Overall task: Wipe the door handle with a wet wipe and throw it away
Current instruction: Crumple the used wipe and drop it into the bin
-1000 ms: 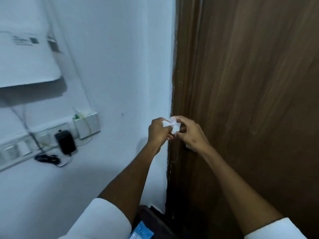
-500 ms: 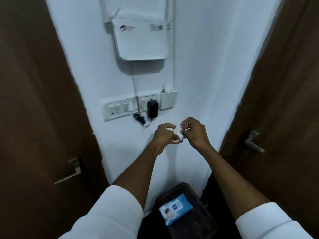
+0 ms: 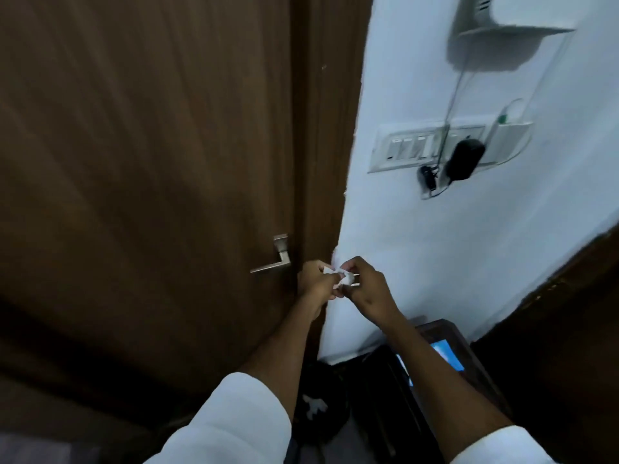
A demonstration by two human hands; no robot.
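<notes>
A small crumpled white wet wipe (image 3: 341, 275) is pinched between my left hand (image 3: 315, 283) and my right hand (image 3: 366, 288), held together in front of the door frame. A silver lever door handle (image 3: 276, 257) sticks out of the brown wooden door (image 3: 144, 169), just to the left of my left hand and apart from it. Below my hands, a dark bin (image 3: 321, 413) with white scraps inside stands on the floor. A blue wet wipe pack (image 3: 445, 356) lies on a dark stool, partly hidden by my right arm.
The white wall (image 3: 435, 246) carries a switch panel (image 3: 428, 145) with a black adapter (image 3: 464, 159) plugged in and cables hanging. A white box (image 3: 522, 15) is mounted above. A dark stool (image 3: 445, 336) stands below, and another brown door (image 3: 569, 313) is at the right.
The view has swung left from the right-hand door, past the wall, to the left door and its handle. Both hands stay together on the wipe.
</notes>
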